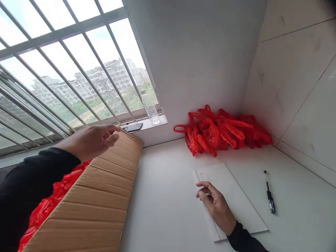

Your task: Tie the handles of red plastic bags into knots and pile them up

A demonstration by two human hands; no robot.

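My left hand (90,140) hovers over the top edge of a cardboard box (105,196) at the left, its fingers loosely stretched out and holding nothing. The box holds red plastic bags (49,204). My right hand (216,206) rests on a flat white paper pad (236,196) on the white table (168,203), with its fingers curled against the pad's left edge. A black pen (270,197) lies on the table to the right of the pad, apart from both hands.
A heap of red plastic bags (223,131) sits in the far corner against the tiled wall. On the windowsill stand a clear plastic bottle (151,106) and a dark phone (132,127). A barred window (73,70) fills the upper left.
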